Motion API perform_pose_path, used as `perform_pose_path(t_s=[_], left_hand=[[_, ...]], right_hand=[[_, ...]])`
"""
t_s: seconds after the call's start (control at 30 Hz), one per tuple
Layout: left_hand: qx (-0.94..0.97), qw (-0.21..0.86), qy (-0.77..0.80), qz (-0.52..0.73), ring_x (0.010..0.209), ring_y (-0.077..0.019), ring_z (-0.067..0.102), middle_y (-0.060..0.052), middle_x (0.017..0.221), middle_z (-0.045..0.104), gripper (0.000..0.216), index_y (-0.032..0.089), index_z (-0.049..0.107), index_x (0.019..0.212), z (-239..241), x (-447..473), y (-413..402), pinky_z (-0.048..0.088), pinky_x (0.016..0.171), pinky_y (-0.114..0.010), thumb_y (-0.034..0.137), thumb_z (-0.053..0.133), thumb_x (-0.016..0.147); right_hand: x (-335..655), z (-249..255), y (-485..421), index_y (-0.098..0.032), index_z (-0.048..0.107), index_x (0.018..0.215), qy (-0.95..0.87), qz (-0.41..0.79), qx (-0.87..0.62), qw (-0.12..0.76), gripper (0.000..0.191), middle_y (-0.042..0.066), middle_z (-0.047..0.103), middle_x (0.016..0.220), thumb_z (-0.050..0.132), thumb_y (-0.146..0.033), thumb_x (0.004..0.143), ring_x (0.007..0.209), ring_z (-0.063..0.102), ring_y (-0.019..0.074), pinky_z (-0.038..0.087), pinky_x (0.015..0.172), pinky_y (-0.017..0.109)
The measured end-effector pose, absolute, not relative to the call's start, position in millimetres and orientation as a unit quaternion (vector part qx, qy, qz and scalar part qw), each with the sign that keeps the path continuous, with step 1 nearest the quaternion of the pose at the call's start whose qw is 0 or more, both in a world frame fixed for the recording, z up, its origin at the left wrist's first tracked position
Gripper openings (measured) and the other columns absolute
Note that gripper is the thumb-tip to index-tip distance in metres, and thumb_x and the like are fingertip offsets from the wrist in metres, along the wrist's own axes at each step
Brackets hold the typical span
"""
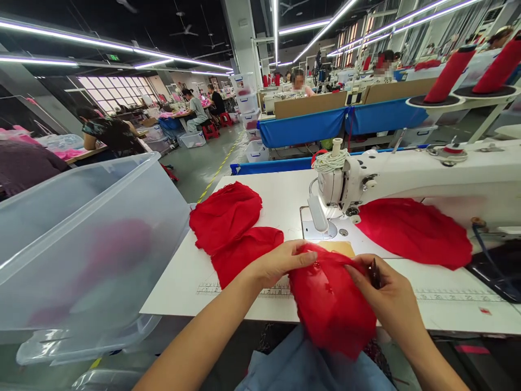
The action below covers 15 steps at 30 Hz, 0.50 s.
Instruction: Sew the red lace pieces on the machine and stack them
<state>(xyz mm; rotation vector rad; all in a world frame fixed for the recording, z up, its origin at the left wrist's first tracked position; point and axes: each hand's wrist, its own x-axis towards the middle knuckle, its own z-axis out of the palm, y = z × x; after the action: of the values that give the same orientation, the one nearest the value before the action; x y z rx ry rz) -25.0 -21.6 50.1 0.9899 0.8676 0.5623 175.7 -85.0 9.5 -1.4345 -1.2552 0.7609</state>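
Note:
A piece of thin red fabric (329, 309) hangs between my two hands over the front edge of the white sewing table (171, 296). My left hand (287, 260) is closed on its upper left edge, thumb on top. My right hand (380, 285) pinches the upper right edge and also has a small dark tool, perhaps thread snips (375, 273), tucked in its fingers. Just beyond stands a white sewing machine (337, 184). More red fabric pieces (228, 217) lie to the left, partly behind my left forearm. Another red piece (415, 231) rests under the machine's arm.
A large translucent plastic bin (101, 239) stands against the table's left side. Red thread cones (451, 73) sit on a stand at the upper right. A dark flat object (499, 271) lies at the table's right. Other people work at tables behind.

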Motion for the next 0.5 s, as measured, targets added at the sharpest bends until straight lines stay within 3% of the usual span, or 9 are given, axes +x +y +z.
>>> perform_pose_path(t_s=[0.1,0.2,0.33,0.5], left_hand=[[0.577,0.635,0.463,0.224,0.08,-0.0153,0.057,-0.002,0.085,0.063,0.052,0.015,0.068,0.1,45.6,-15.3,-14.1,0.041,0.067,-0.023,0.04,0.087,0.058],[0.651,0.579,0.447,0.201,0.073,-0.0148,0.054,-0.001,0.074,0.061,0.031,0.013,0.07,0.083,40.1,-8.4,-5.5,0.037,0.064,-0.024,0.037,0.08,0.067],[0.737,0.492,0.404,0.226,0.076,-0.0162,0.056,-0.002,0.073,0.066,0.012,0.015,0.07,0.075,33.7,-3.6,-0.4,0.038,0.069,-0.025,0.027,0.068,0.077],[0.809,0.348,0.415,0.229,0.081,-0.0179,0.057,-0.002,0.08,0.066,0.009,0.021,0.072,0.078,36.2,-1.3,-5.4,0.037,0.069,-0.026,0.026,0.066,0.082]], right_hand=[[169.3,6.9,-84.2,-0.022,0.065,0.074,-0.554,0.274,-0.592,0.518,0.021,-0.002,0.054,0.059,0.064,-0.043,0.077,0.05,0.044,0.0133,0.036,0.047,0.025],[167.5,5.6,-82.3,-0.022,0.064,0.072,-0.567,0.262,-0.586,0.517,0.022,-0.003,0.052,0.056,0.064,-0.044,0.078,0.049,0.042,0.013,0.033,0.045,0.025],[171.1,3.5,-73.4,-0.021,0.068,0.082,-0.564,0.341,-0.578,0.482,0.033,-0.004,0.045,0.052,0.065,-0.054,0.079,0.047,0.036,0.0118,0.026,0.041,0.023],[176.0,9.7,-61.9,-0.019,0.064,0.075,-0.497,0.425,-0.557,0.512,0.044,-0.005,0.041,0.051,0.071,-0.062,0.07,0.046,0.032,0.0097,0.024,0.04,0.022]])
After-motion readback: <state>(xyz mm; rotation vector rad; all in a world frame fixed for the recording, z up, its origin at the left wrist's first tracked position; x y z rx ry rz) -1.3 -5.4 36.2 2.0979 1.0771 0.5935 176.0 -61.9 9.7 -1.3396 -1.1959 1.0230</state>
